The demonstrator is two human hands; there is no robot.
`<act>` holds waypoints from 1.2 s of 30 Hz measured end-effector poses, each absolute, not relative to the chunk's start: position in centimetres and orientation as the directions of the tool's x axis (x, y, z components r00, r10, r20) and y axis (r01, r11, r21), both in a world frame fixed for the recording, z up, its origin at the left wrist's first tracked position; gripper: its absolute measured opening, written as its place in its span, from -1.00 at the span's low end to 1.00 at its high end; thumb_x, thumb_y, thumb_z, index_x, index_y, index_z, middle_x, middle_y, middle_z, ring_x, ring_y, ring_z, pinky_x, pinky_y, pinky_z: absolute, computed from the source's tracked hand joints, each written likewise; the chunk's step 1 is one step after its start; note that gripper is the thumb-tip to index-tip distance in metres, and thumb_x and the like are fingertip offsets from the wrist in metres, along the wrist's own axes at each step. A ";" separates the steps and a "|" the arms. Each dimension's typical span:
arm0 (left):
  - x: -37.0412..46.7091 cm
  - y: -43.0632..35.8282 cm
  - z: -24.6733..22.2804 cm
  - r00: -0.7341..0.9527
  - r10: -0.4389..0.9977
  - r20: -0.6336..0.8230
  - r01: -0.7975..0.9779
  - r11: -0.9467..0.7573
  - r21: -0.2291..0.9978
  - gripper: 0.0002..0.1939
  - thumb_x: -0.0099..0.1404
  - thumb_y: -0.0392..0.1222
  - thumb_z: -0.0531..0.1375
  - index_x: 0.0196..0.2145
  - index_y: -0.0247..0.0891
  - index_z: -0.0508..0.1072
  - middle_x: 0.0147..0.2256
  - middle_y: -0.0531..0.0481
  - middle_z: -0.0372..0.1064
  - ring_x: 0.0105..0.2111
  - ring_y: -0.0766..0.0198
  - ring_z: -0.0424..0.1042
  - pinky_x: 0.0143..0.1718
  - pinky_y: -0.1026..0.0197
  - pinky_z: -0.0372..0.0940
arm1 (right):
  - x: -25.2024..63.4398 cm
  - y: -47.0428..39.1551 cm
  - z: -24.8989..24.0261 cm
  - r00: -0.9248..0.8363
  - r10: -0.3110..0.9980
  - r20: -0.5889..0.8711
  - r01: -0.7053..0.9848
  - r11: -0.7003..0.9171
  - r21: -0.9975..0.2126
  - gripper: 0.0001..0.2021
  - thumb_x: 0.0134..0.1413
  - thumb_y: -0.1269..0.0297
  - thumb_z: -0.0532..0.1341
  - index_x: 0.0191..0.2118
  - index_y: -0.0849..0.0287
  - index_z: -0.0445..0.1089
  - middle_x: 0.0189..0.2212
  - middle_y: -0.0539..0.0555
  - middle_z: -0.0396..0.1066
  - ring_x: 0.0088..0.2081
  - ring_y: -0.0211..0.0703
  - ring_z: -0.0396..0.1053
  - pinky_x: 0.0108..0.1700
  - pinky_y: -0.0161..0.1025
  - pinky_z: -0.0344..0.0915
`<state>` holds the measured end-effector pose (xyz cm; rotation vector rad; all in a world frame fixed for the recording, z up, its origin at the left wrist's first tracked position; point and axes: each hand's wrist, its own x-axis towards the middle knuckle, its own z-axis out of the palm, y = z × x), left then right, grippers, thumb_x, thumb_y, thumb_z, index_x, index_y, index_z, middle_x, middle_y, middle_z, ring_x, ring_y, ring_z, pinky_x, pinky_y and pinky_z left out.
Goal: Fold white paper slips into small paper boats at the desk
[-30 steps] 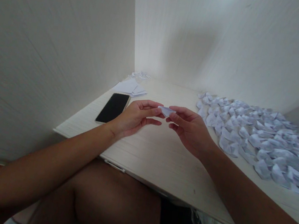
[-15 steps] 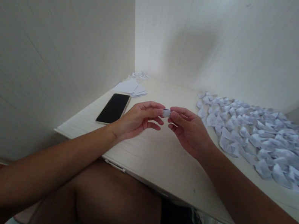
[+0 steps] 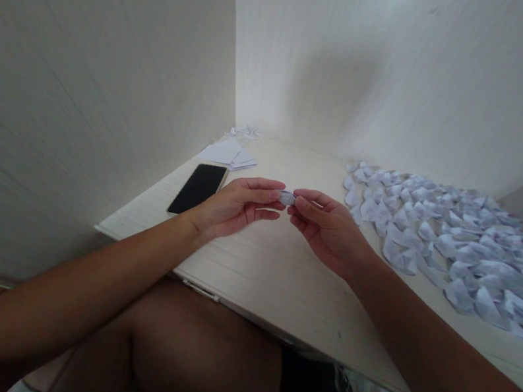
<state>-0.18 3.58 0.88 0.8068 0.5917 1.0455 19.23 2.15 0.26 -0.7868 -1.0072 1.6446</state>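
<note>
Between my two hands, a little above the desk, is a small folded piece of white paper (image 3: pixel 286 197). My left hand (image 3: pixel 247 206) pinches its left end between thumb and forefinger, with the other fingers loosely curled below. At its right end, my right hand (image 3: pixel 320 222) grips it the same way, thumb on the near side. The fingertips cover both ends of the paper, so its full shape is hidden.
A black-screened phone (image 3: pixel 198 189) lies left of my hands on the pale desk (image 3: pixel 259 269). Behind it are flat white paper sheets (image 3: pixel 229 152) and small paper scraps (image 3: pixel 246 132). Many folded paper pieces (image 3: pixel 448 244) spread over the right side. Walls (image 3: pixel 316 51) enclose the desk's back and left.
Both hands have shifted slightly left with the paper. A bit more of the paper shows between the fingertips, and the left fingers have straightened somewhat.
</note>
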 end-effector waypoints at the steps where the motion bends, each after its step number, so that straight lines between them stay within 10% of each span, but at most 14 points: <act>1: -0.3 3.6 1.0 0.406 0.912 -0.065 -0.515 0.287 0.808 -0.82 0.27 -0.58 0.26 -0.29 -0.42 0.63 -0.34 -0.13 0.61 -0.41 0.29 0.62 -0.33 0.33 0.53 | 19.3 2.1 0.3 -0.283 0.959 -0.020 -0.421 -0.143 -0.896 -0.70 -0.23 0.23 0.63 -0.31 0.10 0.62 -0.36 -0.04 0.58 -0.32 -0.33 0.46 -0.18 -0.31 0.39; 36: -1.2 4.0 0.0 0.608 0.790 -0.079 -0.450 0.425 0.785 -0.81 0.15 -0.53 0.39 -0.26 -0.41 0.63 -0.35 -0.12 0.61 -0.37 0.26 0.62 -0.26 0.27 0.56 | 19.2 1.5 1.0 -0.421 0.905 -0.056 -0.395 -0.239 -0.887 -0.73 -0.20 0.36 0.57 -0.29 0.07 0.64 -0.26 -0.03 0.60 -0.22 -0.27 0.48 -0.04 -0.26 0.42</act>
